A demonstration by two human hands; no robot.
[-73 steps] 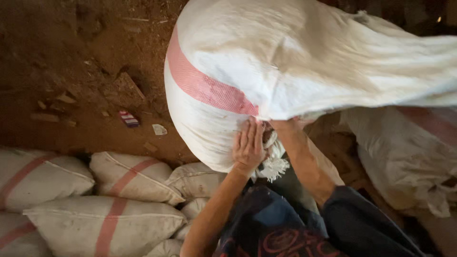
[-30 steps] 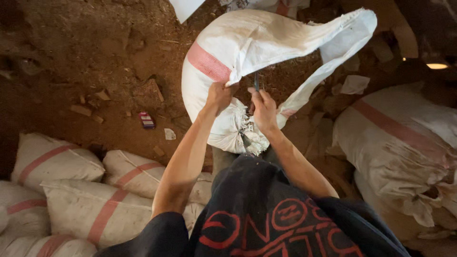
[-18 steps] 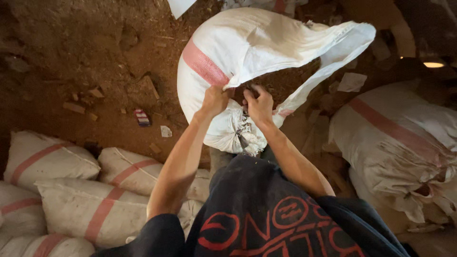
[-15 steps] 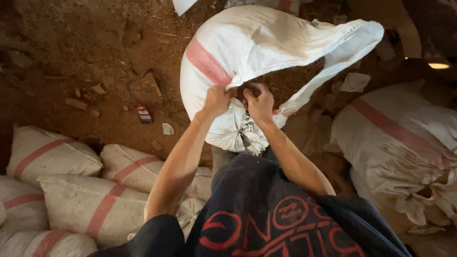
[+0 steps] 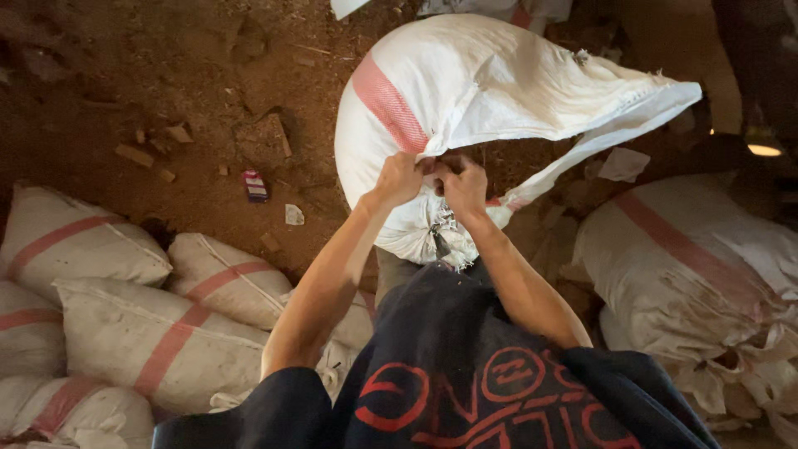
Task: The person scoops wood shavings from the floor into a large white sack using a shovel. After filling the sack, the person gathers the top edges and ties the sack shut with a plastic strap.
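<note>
A large white woven sack (image 5: 490,83) with a pink stripe stands upright in front of me on the dirt floor. Its mouth is open, and brown contents show inside. My left hand (image 5: 399,177) grips the near edge of the sack's mouth. My right hand (image 5: 464,185) pinches the same edge right beside it, the two hands almost touching. The loose top flap of the sack stretches away to the right. Frayed white fibres hang below my hands.
Several filled white sacks with pink stripes (image 5: 166,324) lie stacked at the lower left. Another full sack (image 5: 706,266) rests at the right. The reddish dirt floor (image 5: 166,91) holds small stones and a scrap of wrapper (image 5: 255,185).
The sack stood higher and closer before, and has settled lower. My hands have come together on the mouth's near edge, and the top flap has spread out to the right.
</note>
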